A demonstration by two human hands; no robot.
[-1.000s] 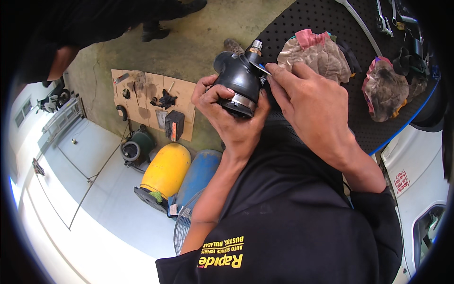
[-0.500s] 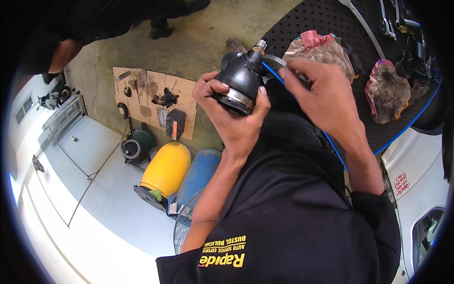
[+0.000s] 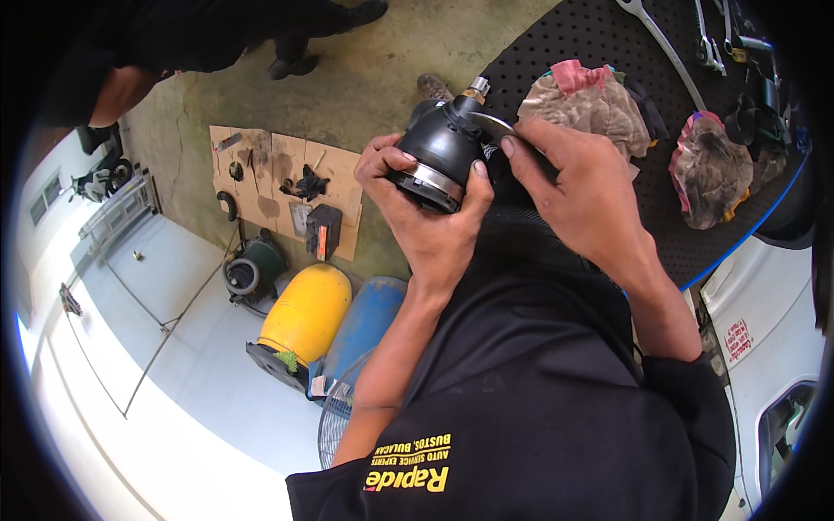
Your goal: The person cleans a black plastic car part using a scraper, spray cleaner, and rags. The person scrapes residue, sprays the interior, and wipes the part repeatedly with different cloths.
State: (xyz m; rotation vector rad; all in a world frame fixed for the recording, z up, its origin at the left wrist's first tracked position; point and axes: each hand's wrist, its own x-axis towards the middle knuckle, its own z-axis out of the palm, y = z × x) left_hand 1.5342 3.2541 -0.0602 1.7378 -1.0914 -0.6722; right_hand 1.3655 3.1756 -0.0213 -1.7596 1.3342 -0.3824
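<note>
My left hand (image 3: 432, 230) is wrapped around a black dome-shaped air tool (image 3: 445, 141), which tilts up and to the right. A shiny metal band (image 3: 436, 181) circles its lower end, and a brass and steel fitting (image 3: 476, 89) sticks out at the top. Beside the fitting, a curved flat metal strip (image 3: 492, 126) reaches from the tool to my right hand (image 3: 573, 178). My right thumb and fingers pinch around the strip's outer end. Whether the strip is fixed to the tool cannot be made out.
On the right, a black perforated mat (image 3: 565, 39) bears crumpled cloths (image 3: 595, 108), a dirty rag (image 3: 712, 169) and wrenches (image 3: 665, 48). Stained cardboard (image 3: 291, 174), a yellow drum (image 3: 306, 313) and a blue drum (image 3: 367, 321) are at left. Another person's dark-shod foot (image 3: 294, 67) is at top.
My right hand has lowered slightly and its blur is gone, with the metal strip now plainer. A thin blue line that ran from the tool past my right hand no longer shows. My left grip is unchanged.
</note>
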